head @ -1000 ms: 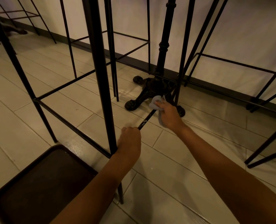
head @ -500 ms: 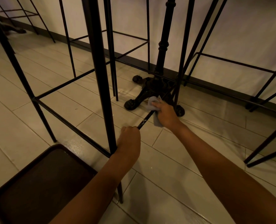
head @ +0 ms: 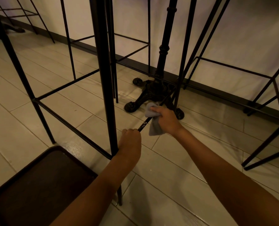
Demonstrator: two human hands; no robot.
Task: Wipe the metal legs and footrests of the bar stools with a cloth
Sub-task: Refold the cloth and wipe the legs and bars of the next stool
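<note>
A black metal bar stool stands in front of me, its near leg (head: 103, 75) rising through the middle of the view. Its right footrest bar (head: 144, 123) runs from that leg away toward the far leg (head: 178, 93). My left hand (head: 131, 142) is closed around the near end of this bar. My right hand (head: 166, 119) grips a grey cloth (head: 151, 118) wrapped over the bar farther along, with one end of the cloth hanging below. The left footrest bar (head: 67, 123) and the back footrest bar (head: 67, 87) are bare.
An ornate black cast-iron table base (head: 151, 93) stands just behind the cloth. More black stool frames stand at the back (head: 135, 51) and the right (head: 272, 82), along a white wall with a dark skirting. A dark brown stool seat (head: 37, 185) lies at the lower left on pale floor tiles.
My right hand with the cloth has slid a short way back along the footrest bar toward me. My left hand has kept its grip at the near end.
</note>
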